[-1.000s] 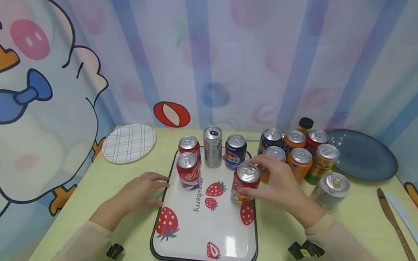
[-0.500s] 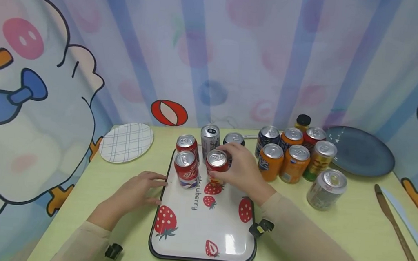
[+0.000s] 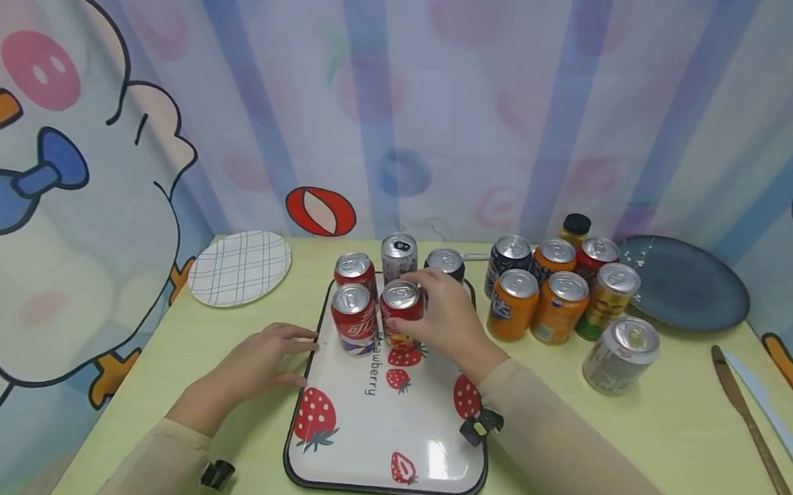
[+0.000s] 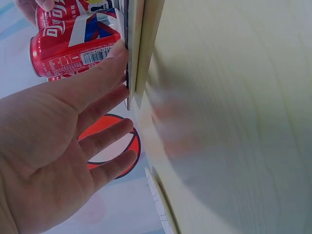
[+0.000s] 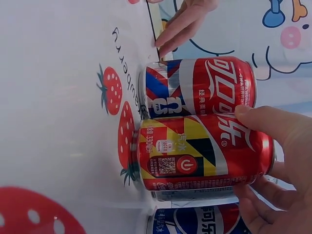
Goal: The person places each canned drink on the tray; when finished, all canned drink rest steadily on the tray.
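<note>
My right hand (image 3: 452,316) grips a red cola can (image 3: 399,306) near its top, thumb on one side and fingers on the other. That can stands upright on the white strawberry-print tray (image 3: 416,443), right beside another red cola can (image 3: 354,326). In the right wrist view, the gripped can's yellow-and-black lower label (image 5: 187,151) faces the camera. Behind these two stand a third red can (image 3: 355,269), a slim silver can (image 3: 398,257) and a dark blue cola can (image 3: 446,262), partly hidden by my hand. My left hand (image 3: 254,370) rests at the tray's left edge, fingers extended and holding nothing.
Right of the tray stands a group of several cans, with an orange can (image 3: 512,307) in front. A silver can (image 3: 620,358) stands nearer me. A dark plate (image 3: 694,290), a brown knife (image 3: 753,423) and a light blue knife (image 3: 781,425) lie right; a checked plate (image 3: 241,269) lies left.
My right hand has carried the red cola can leftward across the tray, to beside the other red can. The left hand has stayed at the tray's left edge.
</note>
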Motion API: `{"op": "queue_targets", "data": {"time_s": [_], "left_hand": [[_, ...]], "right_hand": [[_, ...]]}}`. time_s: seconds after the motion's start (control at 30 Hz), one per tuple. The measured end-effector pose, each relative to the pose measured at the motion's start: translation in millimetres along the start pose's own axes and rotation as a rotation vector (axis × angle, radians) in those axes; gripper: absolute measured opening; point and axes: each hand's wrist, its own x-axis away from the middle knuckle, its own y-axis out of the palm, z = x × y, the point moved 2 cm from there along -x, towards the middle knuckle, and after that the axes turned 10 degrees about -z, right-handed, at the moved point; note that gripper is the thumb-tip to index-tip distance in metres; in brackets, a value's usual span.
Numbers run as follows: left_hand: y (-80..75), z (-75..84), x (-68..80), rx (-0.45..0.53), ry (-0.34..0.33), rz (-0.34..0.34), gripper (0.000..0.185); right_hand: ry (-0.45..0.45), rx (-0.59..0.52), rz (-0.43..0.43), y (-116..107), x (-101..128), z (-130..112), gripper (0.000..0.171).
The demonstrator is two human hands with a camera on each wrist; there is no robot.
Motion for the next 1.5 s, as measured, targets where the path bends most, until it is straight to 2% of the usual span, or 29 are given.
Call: {"op": "queue_targets", "data": {"time_s": [0.13, 0.27, 0.57, 0.67, 0.83, 0.93, 1.03, 1.17, 1.5], "left_hand": [[0.7, -0.1, 0.8, 0.003, 0.008, 0.003, 0.064], [1.0, -0.8, 2.9, 0.002, 0.025, 0.016, 0.063], [-0.4, -1.6, 5.8, 0.003, 0.027, 0.024, 0.062], [-0.5, -1.6, 5.3, 0.008, 0.030, 0.021, 0.063], [-1.7, -1.6, 4.4, 0.012, 0.017, 0.015, 0.064], [-2.8, -1.6, 4.5, 0.013, 0.007, 0.009, 0.064], [-3.1, -2.1, 4.7, 0.015, 0.007, 0.004, 0.064], [-2.3, -2.4, 4.5, 0.020, 0.010, 0.005, 0.063], [-0.9, -4.4, 0.8, 0.033, 0.018, -0.009, 0.062]], "right_hand": [[0.008, 0.010, -0.023, -9, 14, 0, 0.077], [-0.030, 0.042, 0.004, -30, 36, 6, 0.073], [-0.121, 0.108, 0.145, -80, 90, 44, 0.059], [-0.116, 0.153, 0.193, -98, 110, 59, 0.059], [-0.060, 0.205, 0.275, -128, 138, 84, 0.059], [-0.007, 0.185, 0.307, -142, 153, 101, 0.060], [0.075, 0.145, 0.301, -151, 165, 118, 0.064], [0.169, 0.106, 0.268, -155, 176, 135, 0.069], [0.294, 0.082, 0.212, -148, 185, 159, 0.077]]}}
